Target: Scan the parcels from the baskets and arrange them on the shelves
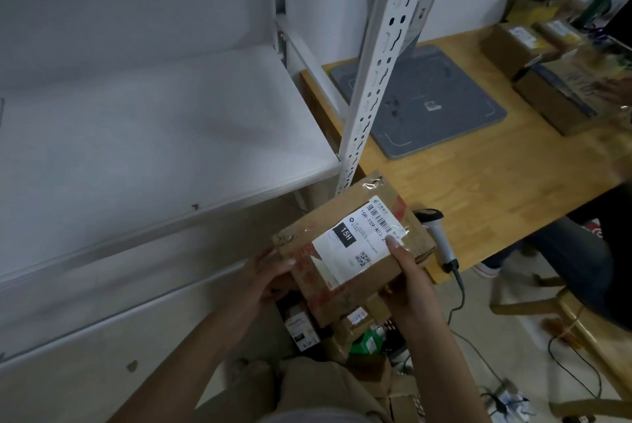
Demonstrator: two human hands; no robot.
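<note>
1. White shelf (154, 122) stands bare, left of the wooden table (496, 183).
2. Left hand (270, 280) and right hand (408, 272) both clamp one cardboard parcel (352, 248), label up, just beside the table's near corner.
3. Scanner (439, 238) lies on the table's edge, behind the parcel.

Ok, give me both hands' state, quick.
Left hand: closed on the cardboard parcel, left edge.
Right hand: closed on the same parcel, right edge.

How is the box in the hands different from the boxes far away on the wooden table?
The held box is up in the air, gripped by the left hand and right hand; the table boxes rest on the wooden table. The held box's white label reads clearly; the table boxes look blurry. Both are brown cardboard with labels.
</note>
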